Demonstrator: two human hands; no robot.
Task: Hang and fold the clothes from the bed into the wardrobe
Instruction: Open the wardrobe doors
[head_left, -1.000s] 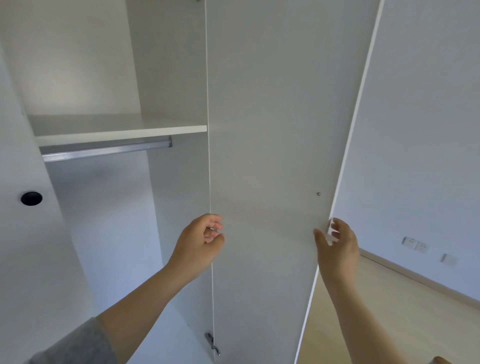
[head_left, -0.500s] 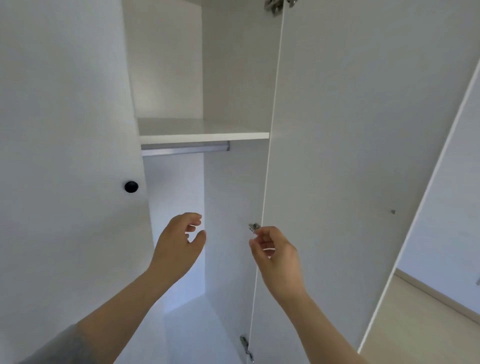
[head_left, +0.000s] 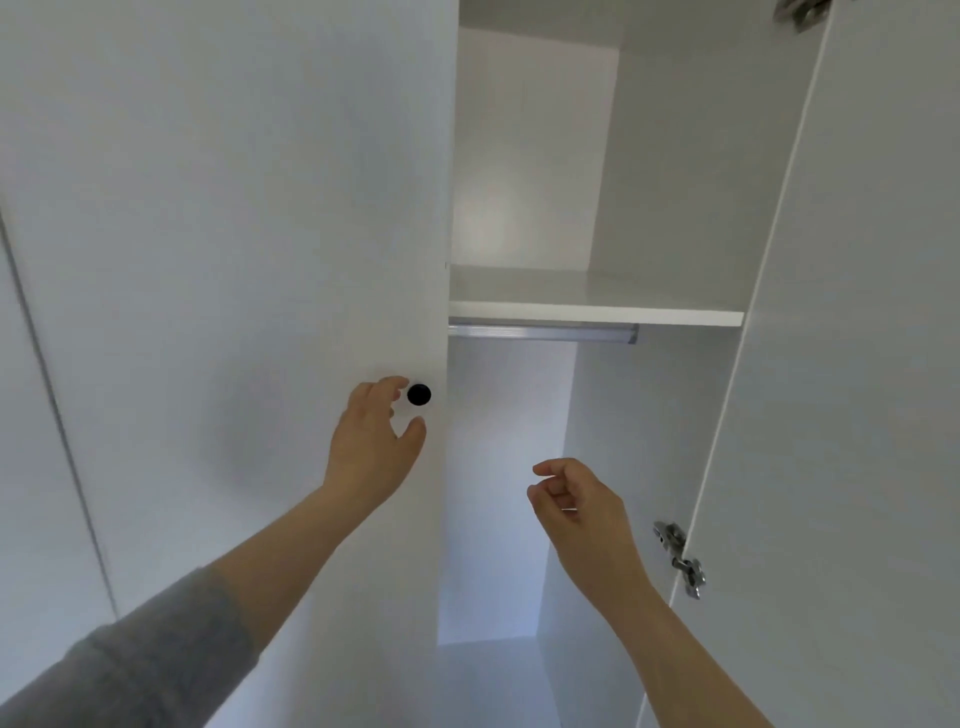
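A white wardrobe stands in front of me, its right door (head_left: 852, 364) swung open. Inside are a white shelf (head_left: 592, 313) and a silver hanging rail (head_left: 545, 332) just beneath it; no clothes are in view. The left door (head_left: 234, 234) carries a small black knob (head_left: 418, 395) near its edge. My left hand (head_left: 374, 447) is at that door, fingers and thumb spread just left of the knob and holding nothing. In front of the open compartment my right hand (head_left: 576, 514) hovers with loosely curled fingers, empty.
A metal hinge (head_left: 680, 558) sits on the inner edge of the open right door, and another hinge (head_left: 797, 13) shows at the top. The wardrobe floor (head_left: 483, 680) is bare white. A further closed door panel (head_left: 31, 467) lies at far left.
The view has swung left. My right hand left the right door's edge and came in front of the opening. My left hand rose to the black knob on the left door.
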